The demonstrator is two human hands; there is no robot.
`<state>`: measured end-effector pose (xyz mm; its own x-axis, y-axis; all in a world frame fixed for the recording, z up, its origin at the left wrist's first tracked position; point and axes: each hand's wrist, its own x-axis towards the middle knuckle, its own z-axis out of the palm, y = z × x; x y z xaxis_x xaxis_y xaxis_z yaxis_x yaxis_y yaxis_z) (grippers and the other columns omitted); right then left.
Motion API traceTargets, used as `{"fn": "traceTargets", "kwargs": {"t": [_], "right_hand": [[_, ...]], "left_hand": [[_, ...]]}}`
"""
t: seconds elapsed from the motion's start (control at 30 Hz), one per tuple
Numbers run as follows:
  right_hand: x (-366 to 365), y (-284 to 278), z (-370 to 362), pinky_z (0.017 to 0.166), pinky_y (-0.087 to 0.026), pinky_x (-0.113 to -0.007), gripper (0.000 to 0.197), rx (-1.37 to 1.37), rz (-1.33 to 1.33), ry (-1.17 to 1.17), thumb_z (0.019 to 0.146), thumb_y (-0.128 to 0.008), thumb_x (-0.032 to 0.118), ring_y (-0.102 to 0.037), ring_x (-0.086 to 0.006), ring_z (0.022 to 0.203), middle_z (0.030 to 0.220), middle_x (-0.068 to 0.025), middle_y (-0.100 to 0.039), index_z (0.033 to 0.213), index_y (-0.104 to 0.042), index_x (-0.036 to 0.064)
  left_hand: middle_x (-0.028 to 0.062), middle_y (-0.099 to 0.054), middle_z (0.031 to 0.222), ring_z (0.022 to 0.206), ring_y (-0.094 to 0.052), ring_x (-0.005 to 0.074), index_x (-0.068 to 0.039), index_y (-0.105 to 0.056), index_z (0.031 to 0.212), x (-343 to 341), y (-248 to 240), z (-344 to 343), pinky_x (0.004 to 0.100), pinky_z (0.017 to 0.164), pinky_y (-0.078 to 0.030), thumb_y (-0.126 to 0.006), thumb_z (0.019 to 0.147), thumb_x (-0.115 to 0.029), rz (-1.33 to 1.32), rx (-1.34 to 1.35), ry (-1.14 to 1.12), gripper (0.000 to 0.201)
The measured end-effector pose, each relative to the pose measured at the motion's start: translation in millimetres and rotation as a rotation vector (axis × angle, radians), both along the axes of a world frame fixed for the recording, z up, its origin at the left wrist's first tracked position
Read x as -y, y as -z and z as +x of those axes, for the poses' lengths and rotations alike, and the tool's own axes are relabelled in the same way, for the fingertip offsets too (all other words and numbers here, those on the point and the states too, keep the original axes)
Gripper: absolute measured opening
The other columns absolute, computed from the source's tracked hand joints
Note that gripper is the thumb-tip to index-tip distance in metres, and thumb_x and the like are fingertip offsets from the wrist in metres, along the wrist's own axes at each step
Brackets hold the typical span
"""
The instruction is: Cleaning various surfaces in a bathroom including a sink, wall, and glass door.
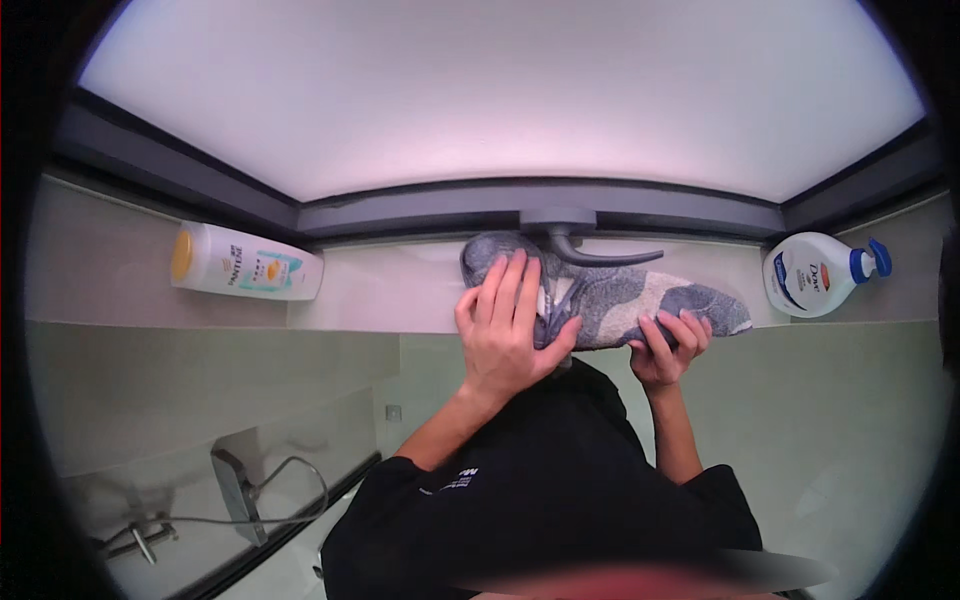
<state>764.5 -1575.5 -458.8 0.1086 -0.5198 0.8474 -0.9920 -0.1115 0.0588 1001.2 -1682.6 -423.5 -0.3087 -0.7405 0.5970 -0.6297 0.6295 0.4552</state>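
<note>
A fuzzy grey-and-cream patterned cloth bundle (pixel 612 310) lies lengthwise on the pale window sill (pixel 400 300), its near edge at the sill's front. A thin grey strap or cord crosses its left part. My left hand (pixel 503 335) rests on the bundle's left end, fingers stretched out over the cloth and thumb spread to the right. Toward the right end, my right hand (pixel 672 348) has its fingers curled over the near edge of the cloth; its palm and thumb are largely hidden. Whether the cloth is rolled or folded I cannot tell.
A grey window handle (pixel 610 258) juts over the bundle from the dark frame. On the sill lie a white bottle with a yellow cap (pixel 245 262) at left and a white pump bottle with a blue top (pixel 812 275) at right. A shower fixture (pixel 240 490) hangs lower left.
</note>
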Motion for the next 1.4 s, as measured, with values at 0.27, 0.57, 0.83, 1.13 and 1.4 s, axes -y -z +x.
{"fn": "traceTargets", "kwargs": {"t": [0.27, 0.57, 0.83, 1.13, 1.4], "right_hand": [[0.2, -19.6, 30.1, 0.114, -0.037, -0.046, 0.026, 0.283, 0.035, -0.008, 0.097, -0.07, 0.03, -0.065, -0.0269, 0.117, 0.116, -0.0052, -0.075, 0.114, -0.081, 0.0133], [7.3, -65.0, 57.7, 0.114, -0.037, -0.042, 0.048, 0.471, 0.254, -0.291, 0.091, -0.077, 0.041, -0.064, -0.0209, 0.125, 0.129, -0.0036, -0.073, 0.13, -0.074, 0.0136], [19.6, -64.8, 78.5, 0.117, -0.039, -0.044, 0.057, 0.245, 0.325, -0.33, 0.093, -0.074, 0.044, -0.059, -0.0239, 0.135, 0.142, -0.0071, -0.066, 0.139, -0.068, 0.0113], [-2.1, -78.6, 0.9, 0.117, -0.04, -0.044, 0.062, 0.333, 0.506, -0.245, 0.091, -0.077, 0.042, -0.057, -0.0264, 0.138, 0.147, -0.0092, -0.063, 0.141, -0.066, 0.0081], [-46.2, -76.4, -120.7, 0.116, -0.039, -0.047, 0.057, 0.32, 0.484, -0.122, 0.091, -0.078, 0.039, -0.057, -0.029, 0.137, 0.146, -0.0096, -0.065, 0.139, -0.068, 0.0093]], "left_hand": [[0.0151, -0.06, 0.148, 0.14, -0.052, 0.0311, 0.0, -0.061, 0.142, -11.3, -31.7, 18.9, 0.0453, 0.111, -0.033, -0.075, 0.088, -0.052, 0.034, 0.186, 0.012, 0.077], [0.0146, -0.058, 0.15, 0.144, -0.049, 0.0306, -0.001, -0.057, 0.147, -37.3, -73.4, 23.1, 0.0454, 0.112, -0.032, -0.069, 0.095, -0.049, -0.013, 0.44, -0.155, 0.072], [0.0106, -0.063, 0.145, 0.137, -0.056, 0.034, -0.008, -0.068, 0.138, -25.8, -46.5, 69.8, 0.0589, 0.121, -0.027, -0.081, 0.085, -0.055, -0.246, 0.298, 0.106, 0.072], [0.0113, -0.059, 0.15, 0.138, -0.054, 0.0337, -0.013, -0.066, 0.142, -32.4, -30.5, -6.1, 0.059, 0.117, -0.03, -0.083, 0.075, -0.064, -0.176, 0.426, -0.019, 0.085], [0.0115, -0.06, 0.148, 0.139, -0.053, 0.0337, -0.015, -0.07, 0.137, -71.7, -20.9, -141.2, 0.0611, 0.116, -0.03, -0.082, 0.076, -0.065, -0.137, 0.286, 0.03, 0.079]]}}
